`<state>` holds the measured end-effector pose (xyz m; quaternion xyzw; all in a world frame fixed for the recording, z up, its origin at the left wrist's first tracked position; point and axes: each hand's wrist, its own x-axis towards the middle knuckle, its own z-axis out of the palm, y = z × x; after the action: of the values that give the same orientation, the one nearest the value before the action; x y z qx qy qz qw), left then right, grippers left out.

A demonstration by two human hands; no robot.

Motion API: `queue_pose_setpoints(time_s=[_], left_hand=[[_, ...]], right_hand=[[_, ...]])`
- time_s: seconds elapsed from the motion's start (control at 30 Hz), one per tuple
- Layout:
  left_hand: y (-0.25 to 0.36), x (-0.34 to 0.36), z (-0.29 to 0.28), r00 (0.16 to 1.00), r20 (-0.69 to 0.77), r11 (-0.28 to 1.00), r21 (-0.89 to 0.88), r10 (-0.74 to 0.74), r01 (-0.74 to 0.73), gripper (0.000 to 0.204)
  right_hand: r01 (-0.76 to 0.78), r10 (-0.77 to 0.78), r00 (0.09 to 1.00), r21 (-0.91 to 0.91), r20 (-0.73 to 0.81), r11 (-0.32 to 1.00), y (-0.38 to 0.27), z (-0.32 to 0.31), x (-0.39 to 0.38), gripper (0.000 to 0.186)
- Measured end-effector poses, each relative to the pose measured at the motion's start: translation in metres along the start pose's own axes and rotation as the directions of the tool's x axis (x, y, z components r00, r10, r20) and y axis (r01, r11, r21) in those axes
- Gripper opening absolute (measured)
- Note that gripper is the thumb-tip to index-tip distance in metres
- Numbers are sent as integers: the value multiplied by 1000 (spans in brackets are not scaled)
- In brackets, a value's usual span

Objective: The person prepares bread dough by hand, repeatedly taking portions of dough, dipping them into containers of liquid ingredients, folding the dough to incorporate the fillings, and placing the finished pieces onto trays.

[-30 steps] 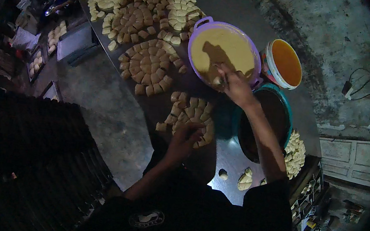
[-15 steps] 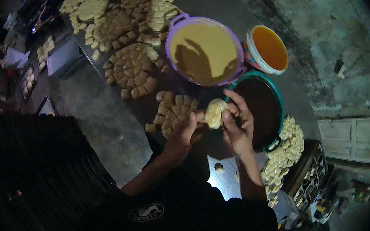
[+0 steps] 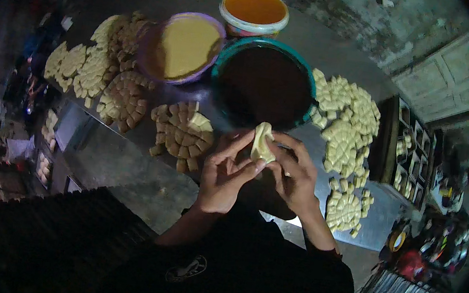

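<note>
A soft piece of pale dough (image 3: 261,142), folded and stretched tall, is between my two hands. My left hand (image 3: 222,174) pinches its left side with thumb and fingers. From the other side, my right hand (image 3: 296,174) grips it with curled fingers. Any filling inside is hidden. Just beyond the fingers is a teal basin (image 3: 310,106) with a dark brown mass in it. Left of my hands, brown dough pieces (image 3: 181,134) lie clustered on the dark metal table (image 3: 351,236), a few paler ones among them.
A purple basin (image 3: 222,32) of pale yellow filling stands left of the teal one. Behind them is a white bucket (image 3: 253,28) with orange contents. Pale dough pieces (image 3: 344,147) spread along the right. A dark compartmented rack (image 3: 413,155) holding dough stands at the right edge.
The view has turned to the right, so the basins and bucket appear further left. My hands have come closer together, and the rounded dough is now pinched into a narrower, taller fold.
</note>
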<state>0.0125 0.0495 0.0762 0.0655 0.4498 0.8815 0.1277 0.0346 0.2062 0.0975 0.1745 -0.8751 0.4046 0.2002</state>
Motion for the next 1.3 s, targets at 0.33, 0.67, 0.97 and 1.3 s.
queue_pose_setpoints(time_s=[0.33,0.67,0.97,1.3], left_hand=[[-38,-53,75,992,-7,974,188,126,-122,21],[-50,-96,106,998,-18,638,770,58,-23,15],[-64,-123,95,974,217,852,496,64,-166,16],[-69,-104,39,917,-25,917,6,-399,399,24]], right_hand=[[-50,90,984,245,-153,968,-17,-62,-84,28],[92,-76,995,319,-62,943,-17,-106,-137,20],[-89,119,990,313,-79,945,-25,-106,-142,21],[-42,37,994,48,100,998,-20,-68,-128,45]])
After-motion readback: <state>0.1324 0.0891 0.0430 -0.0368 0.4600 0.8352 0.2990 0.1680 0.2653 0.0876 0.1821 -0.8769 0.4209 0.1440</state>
